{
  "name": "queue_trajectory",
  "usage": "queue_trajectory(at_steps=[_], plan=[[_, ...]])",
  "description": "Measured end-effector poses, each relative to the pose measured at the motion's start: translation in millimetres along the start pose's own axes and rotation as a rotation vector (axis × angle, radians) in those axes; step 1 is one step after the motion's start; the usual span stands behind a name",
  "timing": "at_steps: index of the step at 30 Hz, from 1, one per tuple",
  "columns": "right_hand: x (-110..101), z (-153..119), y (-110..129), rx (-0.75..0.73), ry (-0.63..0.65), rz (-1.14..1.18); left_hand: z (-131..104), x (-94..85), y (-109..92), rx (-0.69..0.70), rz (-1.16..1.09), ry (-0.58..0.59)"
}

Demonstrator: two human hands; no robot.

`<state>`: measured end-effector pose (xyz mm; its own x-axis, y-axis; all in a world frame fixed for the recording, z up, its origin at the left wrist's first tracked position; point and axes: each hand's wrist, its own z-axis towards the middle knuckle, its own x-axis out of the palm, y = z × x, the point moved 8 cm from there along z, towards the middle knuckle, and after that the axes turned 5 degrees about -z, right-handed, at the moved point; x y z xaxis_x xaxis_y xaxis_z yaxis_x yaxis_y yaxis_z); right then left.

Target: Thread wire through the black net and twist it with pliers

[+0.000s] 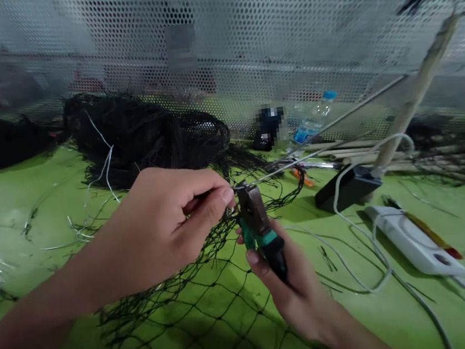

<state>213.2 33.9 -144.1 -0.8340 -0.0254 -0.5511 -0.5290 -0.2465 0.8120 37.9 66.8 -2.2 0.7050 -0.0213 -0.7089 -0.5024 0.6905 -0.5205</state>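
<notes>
My left hand [178, 214] is closed in a pinch on the end of a thin metal wire [282, 169], with the fingertips partly hiding it. Below the fingers hangs black netting [205, 306], draped over the green tabletop. In my right hand [296, 290] is a pair of pliers [258, 222] with green and black handles, jaws pointing up. The wire crosses at the tips of the jaws, just right of my left thumb. Whether the jaws grip it, I cannot tell.
A heap of black netting [144, 134] lies at the back left. To the right, a wooden stick [420, 91] rises from beside a black block [345, 188]. A white power strip [416, 240], cables and a water bottle [314, 120] are nearby. Perforated metal [242, 39] forms the back wall.
</notes>
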Motion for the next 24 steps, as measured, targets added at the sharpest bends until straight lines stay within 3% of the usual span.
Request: queue_trajectory(at_steps=[9, 17, 24], plan=[[13.9, 1.9, -7.2, -0.085, -0.107, 0.0, -3.2, 24.9, 21.5, -0.296, -0.472, 0.199], [13.7, -2.1, -11.6, -0.087, -0.173, -0.031, -4.1, 37.7, 13.5, -0.268, -0.639, 0.272], [8.8, -1.7, -4.0, -0.104, -0.228, -0.113, -6.0, 38.6, 13.3, -0.258, -0.603, 0.256]])
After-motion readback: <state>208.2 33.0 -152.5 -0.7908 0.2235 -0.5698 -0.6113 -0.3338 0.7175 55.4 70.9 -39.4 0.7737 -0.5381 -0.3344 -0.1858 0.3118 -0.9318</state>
